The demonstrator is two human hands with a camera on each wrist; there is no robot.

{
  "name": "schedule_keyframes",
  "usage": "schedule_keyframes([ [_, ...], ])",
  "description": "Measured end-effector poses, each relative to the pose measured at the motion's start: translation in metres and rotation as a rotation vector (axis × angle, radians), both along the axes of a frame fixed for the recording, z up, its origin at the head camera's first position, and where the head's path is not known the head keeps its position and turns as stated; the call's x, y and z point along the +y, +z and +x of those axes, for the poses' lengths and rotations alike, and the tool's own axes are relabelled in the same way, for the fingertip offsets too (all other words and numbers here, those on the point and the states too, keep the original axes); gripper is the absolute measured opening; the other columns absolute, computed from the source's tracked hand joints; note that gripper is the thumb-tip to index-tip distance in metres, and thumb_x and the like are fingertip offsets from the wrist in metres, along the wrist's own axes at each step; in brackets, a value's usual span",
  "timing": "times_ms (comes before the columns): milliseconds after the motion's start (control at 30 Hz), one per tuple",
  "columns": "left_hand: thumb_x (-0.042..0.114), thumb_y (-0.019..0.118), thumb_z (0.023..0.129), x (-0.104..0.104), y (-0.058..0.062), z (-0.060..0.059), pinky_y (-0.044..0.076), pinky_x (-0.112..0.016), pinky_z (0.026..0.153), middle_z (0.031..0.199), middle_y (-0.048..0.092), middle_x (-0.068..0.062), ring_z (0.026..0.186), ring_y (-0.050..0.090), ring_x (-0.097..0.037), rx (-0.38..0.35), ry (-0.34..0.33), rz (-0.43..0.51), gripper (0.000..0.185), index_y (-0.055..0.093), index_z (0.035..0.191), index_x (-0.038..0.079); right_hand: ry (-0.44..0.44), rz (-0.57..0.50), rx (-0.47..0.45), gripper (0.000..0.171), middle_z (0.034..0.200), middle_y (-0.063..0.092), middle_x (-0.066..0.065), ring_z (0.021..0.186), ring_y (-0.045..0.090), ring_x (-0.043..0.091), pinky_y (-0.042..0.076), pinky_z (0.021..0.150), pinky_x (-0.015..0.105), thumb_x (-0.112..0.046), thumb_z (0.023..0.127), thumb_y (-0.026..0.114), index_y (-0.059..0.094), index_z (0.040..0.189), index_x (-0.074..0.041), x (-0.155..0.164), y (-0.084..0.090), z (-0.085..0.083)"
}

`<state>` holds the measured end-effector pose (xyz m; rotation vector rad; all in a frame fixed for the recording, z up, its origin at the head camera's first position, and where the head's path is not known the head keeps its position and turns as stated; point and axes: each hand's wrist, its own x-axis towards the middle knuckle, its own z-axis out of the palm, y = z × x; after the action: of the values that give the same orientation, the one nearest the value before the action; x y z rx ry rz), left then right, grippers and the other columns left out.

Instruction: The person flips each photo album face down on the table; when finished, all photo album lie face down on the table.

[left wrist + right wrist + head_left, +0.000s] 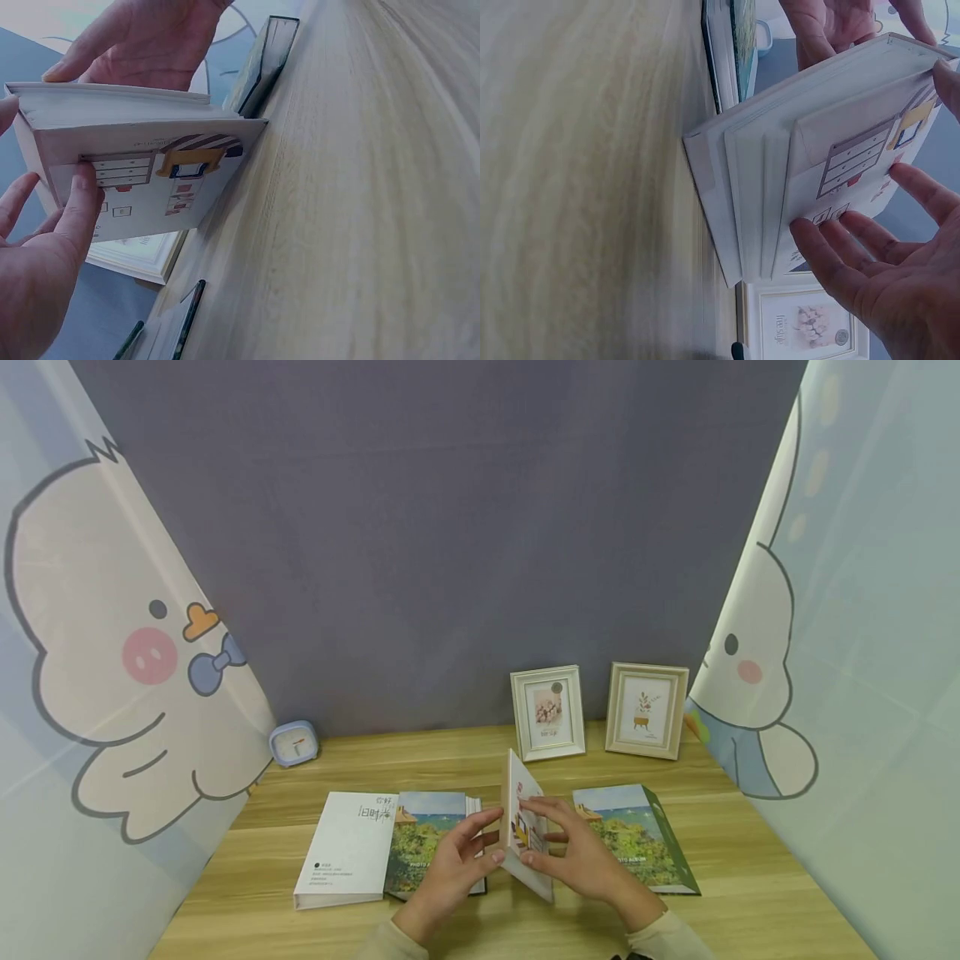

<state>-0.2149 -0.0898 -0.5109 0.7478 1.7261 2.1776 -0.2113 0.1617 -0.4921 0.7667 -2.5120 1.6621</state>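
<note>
A small white photo album (522,827) stands on edge near the front middle of the wooden table (750,893), held upright between two hands. The left hand (454,860) rests against its left face with fingers straight and loosely spread, fingertips on the cover; the right hand (577,852) lies flat on the right face, fingers extended — in the right wrist view its fingertips (832,247) press on a cover printed with a chest of drawers. The album's lower edge seems to touch the table, though the hands partly hide it. To the left lie a white book (347,847) and, beside it, a landscape-cover album (427,843); another such album (637,835) lies to the right. Behind stand two picture frames (548,712) (647,709), and a small blue clock (293,742) sits far left — all well apart from the hands.
</note>
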Motion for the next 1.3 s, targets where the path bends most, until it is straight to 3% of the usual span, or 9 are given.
schedule_keyframes([
  [400,0.003,0.06,0.106,0.0,-0.001,0.002,0.054,-0.045,0.105,0.166,0.032,-0.017,0.143,0.046,-0.036,-0.039,-0.019,-0.008,0.06,0.038,0.161,0.009,0.043,-0.091,-0.033,0.061,0.155,0.046,0.01,0.139,0.047,0.04,0.055,0.101,0.055,-0.016,0.099,0.075,0.049,0.154,-0.024,0.001,-0.001,0.0],
  [600,0.002,0.062,0.105,0.001,0.001,0.004,0.05,-0.043,0.11,0.166,0.034,-0.017,0.144,0.046,-0.034,-0.009,-0.031,0.003,0.063,0.037,0.162,0.008,0.093,-0.148,-0.031,0.059,0.153,0.047,0.015,0.137,0.046,0.046,0.055,0.099,0.057,-0.011,0.101,0.071,0.049,0.155,-0.019,0.003,0.003,0.002],
  [767,0.001,0.063,0.104,0.002,0.002,0.004,0.049,-0.043,0.112,0.164,0.037,-0.021,0.144,0.046,-0.036,-0.006,-0.034,0.014,0.063,0.038,0.161,0.008,0.127,-0.166,-0.041,0.059,0.156,0.042,0.02,0.139,0.043,0.052,0.057,0.1,0.046,-0.011,0.103,0.067,0.045,0.158,-0.016,0.005,0.003,0.002],
  [933,0.001,0.066,0.103,0.004,0.0,0.003,0.049,-0.044,0.112,0.163,0.036,-0.024,0.145,0.043,-0.04,0.008,-0.047,0.016,0.065,0.039,0.161,0.007,0.128,-0.195,-0.08,0.061,0.159,0.04,0.018,0.141,0.042,0.049,0.055,0.102,0.04,-0.007,0.104,0.065,0.042,0.16,-0.015,0.006,0.004,0.002],
  [1067,0.004,0.068,0.102,0.006,-0.001,0.002,0.048,-0.044,0.112,0.166,0.035,-0.018,0.149,0.038,-0.04,0.021,-0.06,0.03,0.067,0.039,0.162,0.008,0.129,-0.21,-0.116,0.062,0.16,0.04,0.014,0.141,0.043,0.044,0.055,0.103,0.038,-0.008,0.104,0.066,0.041,0.16,-0.018,0.008,0.005,0.001],
  [1167,0.001,0.067,0.102,0.008,-0.001,0.002,0.046,-0.045,0.114,0.168,0.032,-0.015,0.152,0.033,-0.039,0.044,-0.076,0.04,0.066,0.038,0.161,0.008,0.151,-0.216,-0.095,0.063,0.159,0.039,0.017,0.136,0.045,0.045,0.056,0.101,0.038,-0.008,0.104,0.065,0.039,0.161,-0.015,0.011,0.004,0.0],
  [1300,-0.001,0.061,0.105,0.011,-0.002,-0.001,0.047,-0.044,0.113,0.166,0.034,-0.019,0.149,0.037,-0.045,0.098,-0.095,0.011,0.063,0.036,0.162,0.008,0.173,-0.228,-0.064,0.063,0.159,0.037,0.022,0.129,0.049,0.045,0.06,0.095,0.04,-0.004,0.105,0.062,0.036,0.162,-0.01,0.015,0.005,-0.002],
])
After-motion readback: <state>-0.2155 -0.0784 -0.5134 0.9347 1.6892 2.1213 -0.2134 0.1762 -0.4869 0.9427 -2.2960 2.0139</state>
